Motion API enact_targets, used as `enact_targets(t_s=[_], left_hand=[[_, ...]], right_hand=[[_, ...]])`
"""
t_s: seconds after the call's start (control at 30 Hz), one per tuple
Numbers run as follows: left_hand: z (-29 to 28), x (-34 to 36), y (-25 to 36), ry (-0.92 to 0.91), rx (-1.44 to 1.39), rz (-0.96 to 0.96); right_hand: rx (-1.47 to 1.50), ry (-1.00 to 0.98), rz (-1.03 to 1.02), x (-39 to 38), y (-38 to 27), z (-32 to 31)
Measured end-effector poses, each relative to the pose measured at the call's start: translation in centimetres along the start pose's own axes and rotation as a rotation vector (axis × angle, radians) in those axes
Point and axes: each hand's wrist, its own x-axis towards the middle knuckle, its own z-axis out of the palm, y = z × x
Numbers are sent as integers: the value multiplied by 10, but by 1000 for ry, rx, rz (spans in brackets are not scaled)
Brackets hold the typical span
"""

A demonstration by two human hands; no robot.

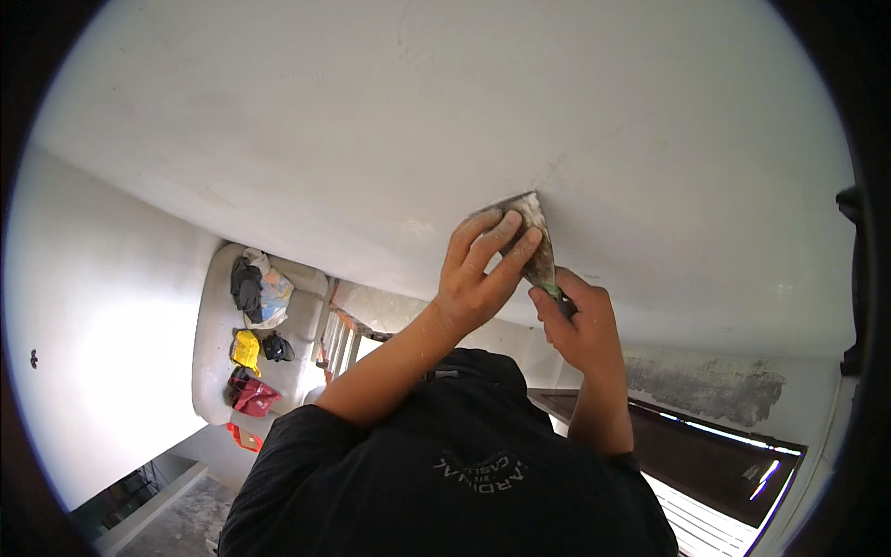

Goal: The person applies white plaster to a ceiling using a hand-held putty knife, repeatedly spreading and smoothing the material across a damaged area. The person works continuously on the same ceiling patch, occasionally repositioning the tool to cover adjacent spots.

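Pale surface (306, 121): was met by scraper (545, 258) beyond left grip (475, 278); blade was pressed by that grip's half-spread fingers, handle clasped in closed right grip (585, 320).

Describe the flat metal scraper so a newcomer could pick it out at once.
Start at the large off-white surface across the picture's upper half, then its lower middle. There the bare right hand holds the flat metal scraper, green near its handle, while the bare left hand lays fingers on its blade. That straight-edged, white-smeared blade sets it apart from the hands around it.
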Motion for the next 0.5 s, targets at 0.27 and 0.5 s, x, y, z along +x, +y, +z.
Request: enact_targets(t_s=[0.27, 0.5], left_hand=[[8, -10, 6, 39, -34, -105], [6, -10, 0, 31, -14, -55]], right_hand=[[-4, -4, 18, -3, -4, 4], [42, 57, -64, -4, 1, 12]])
